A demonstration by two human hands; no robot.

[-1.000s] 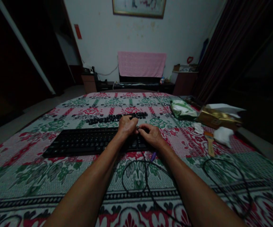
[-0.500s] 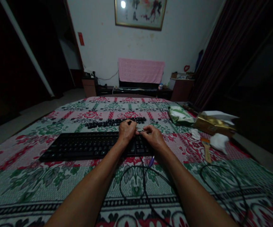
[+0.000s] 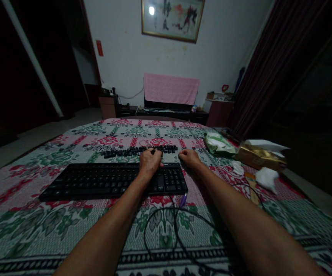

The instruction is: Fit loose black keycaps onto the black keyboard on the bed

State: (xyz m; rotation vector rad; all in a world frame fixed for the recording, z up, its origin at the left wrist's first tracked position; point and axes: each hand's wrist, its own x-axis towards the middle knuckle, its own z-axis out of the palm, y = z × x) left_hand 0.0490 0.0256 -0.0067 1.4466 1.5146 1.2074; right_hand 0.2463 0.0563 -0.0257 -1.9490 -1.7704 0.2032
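Evidently fingertip work: my left hand (image 3: pixel 150 163) curls over the black keyboard (image 3: pixel 97 180), my right hand (image 3: pixel 191 158) nearly pinched closed by its far right corner. Whether either grips anything, I cannot tell. Loose keycaps (image 3: pixel 125 152) lie beyond. Best kept light, board steady.

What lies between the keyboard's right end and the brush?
In the head view, the right forearm crosses between the keyboard and the brush, with patterned tablecloth around it; a black cable also curves there, near the brush.
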